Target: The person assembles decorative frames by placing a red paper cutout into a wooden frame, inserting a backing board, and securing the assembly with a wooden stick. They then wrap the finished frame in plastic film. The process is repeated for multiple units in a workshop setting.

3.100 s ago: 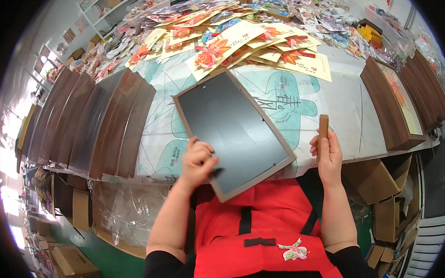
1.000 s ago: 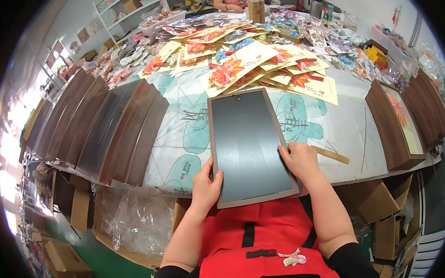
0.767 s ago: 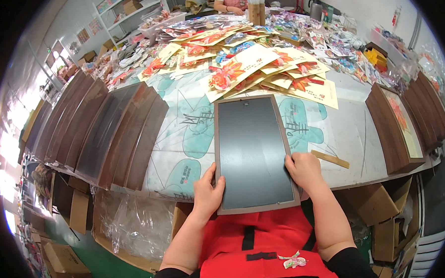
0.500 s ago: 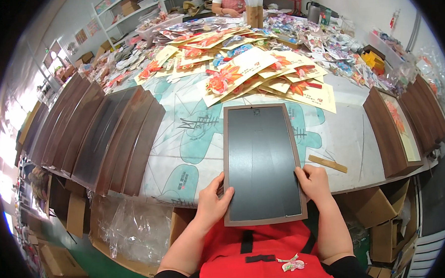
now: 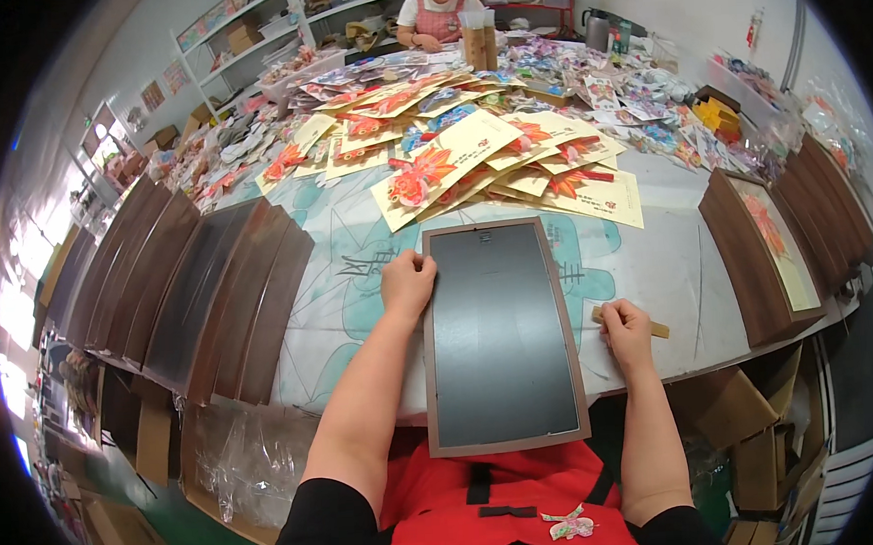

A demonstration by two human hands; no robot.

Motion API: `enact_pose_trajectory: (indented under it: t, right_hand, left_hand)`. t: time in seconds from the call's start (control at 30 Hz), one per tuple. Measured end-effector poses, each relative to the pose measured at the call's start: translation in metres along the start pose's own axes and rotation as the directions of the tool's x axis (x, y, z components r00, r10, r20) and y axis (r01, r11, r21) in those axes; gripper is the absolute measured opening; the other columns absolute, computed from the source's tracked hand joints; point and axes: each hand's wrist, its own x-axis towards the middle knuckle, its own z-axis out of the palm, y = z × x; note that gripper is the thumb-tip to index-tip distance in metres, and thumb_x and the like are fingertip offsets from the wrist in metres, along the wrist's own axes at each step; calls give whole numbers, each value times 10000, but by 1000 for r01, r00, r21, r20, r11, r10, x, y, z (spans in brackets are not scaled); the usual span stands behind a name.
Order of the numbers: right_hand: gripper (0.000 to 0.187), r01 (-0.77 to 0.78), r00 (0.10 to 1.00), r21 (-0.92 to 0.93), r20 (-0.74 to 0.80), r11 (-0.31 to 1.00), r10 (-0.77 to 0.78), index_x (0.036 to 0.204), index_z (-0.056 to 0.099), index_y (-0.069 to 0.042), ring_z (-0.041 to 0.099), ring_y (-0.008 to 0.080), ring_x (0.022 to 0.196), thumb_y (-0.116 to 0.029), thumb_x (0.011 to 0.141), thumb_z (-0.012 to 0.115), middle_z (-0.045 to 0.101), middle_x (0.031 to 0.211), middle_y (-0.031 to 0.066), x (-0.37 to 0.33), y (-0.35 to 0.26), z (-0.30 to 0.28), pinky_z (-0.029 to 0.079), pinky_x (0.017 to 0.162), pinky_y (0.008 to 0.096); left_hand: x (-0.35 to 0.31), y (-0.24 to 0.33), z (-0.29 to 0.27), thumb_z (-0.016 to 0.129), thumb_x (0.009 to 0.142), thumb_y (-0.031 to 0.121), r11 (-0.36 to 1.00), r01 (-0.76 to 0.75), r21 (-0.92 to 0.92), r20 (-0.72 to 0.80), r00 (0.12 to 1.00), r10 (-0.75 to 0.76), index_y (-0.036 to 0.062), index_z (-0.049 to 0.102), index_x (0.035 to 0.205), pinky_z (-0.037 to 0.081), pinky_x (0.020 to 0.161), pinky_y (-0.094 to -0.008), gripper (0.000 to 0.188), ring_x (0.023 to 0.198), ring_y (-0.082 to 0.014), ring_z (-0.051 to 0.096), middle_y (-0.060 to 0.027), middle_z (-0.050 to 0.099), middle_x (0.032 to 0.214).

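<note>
A brown picture frame (image 5: 503, 338) with a dark grey backing panel lies back side up before me, its near end jutting past the table edge above my red apron. My left hand (image 5: 408, 282) is closed on the upper part of its left side. To the right of the frame, my right hand (image 5: 624, 334) pinches the left end of a flat tan strip (image 5: 659, 330), which looks like bamboo or wood and lies on the table. The fingers partly hide that strip. Just beyond the frame is a pile of cream cards (image 5: 510, 172) with red and orange flower designs.
Brown frames (image 5: 174, 284) stand in a row at the left, and more frames (image 5: 762, 258) at the right, one showing a flower card. Loose colourful pieces cover the far table. A co-worker (image 5: 435, 19) sits across. Below are cardboard boxes (image 5: 725, 416) and clear plastic (image 5: 255, 461).
My left hand has slid up the frame's left side. My right hand has left the frame's right edge and taken hold of the tan strip. The frame sits slightly nearer me.
</note>
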Motion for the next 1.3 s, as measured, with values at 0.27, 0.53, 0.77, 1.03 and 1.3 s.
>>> enact_pose_trajectory:
  t: [0.27,0.53,0.77,1.03,1.3]
  right_hand:
    - [193,100,995,-135,3,986,-101,744,615,29,501,59,565,-124,860,632,578,605,13,-9,-3,0,393,521,237]
    - [188,207,978,-181,8,961,-209,746,606,38,491,68,564,-114,853,635,565,593,23,-14,-9,4,391,523,248]
    - [195,209,977,-156,0,965,-212,749,606,45,497,71,568,-118,852,636,565,593,35,-13,-6,4,395,527,254]
    - [178,250,968,-171,11,953,-252,764,612,45,500,85,559,-109,850,633,576,599,53,-14,-6,2,405,529,262]
    - [178,238,971,-196,11,951,-241,760,603,40,513,106,551,-112,846,638,583,600,70,-16,-8,3,412,530,271]
  left_hand:
    - [-36,26,-27,630,857,195,897,-440,41,64,897,437,-17,513,1248,440,939,-408,460,1197,-386,472,-247,476,1302]
    - [-109,89,-59,633,878,138,503,684,-528,724,672,-156,-10,196,1464,323,1082,-383,746,1320,-275,384,-189,292,1488]
    - [-99,93,-47,578,898,90,338,783,-522,837,546,26,-9,512,1178,507,853,-313,305,931,-158,628,-95,635,1051]
    - [-90,111,-159,651,832,113,605,415,-679,475,877,-68,-57,281,1437,317,1066,-334,728,1214,-201,471,-165,461,1351]
    - [-53,23,-239,646,851,74,573,443,-689,556,831,27,-61,244,1443,485,899,-262,728,1037,-164,615,-147,536,1289]
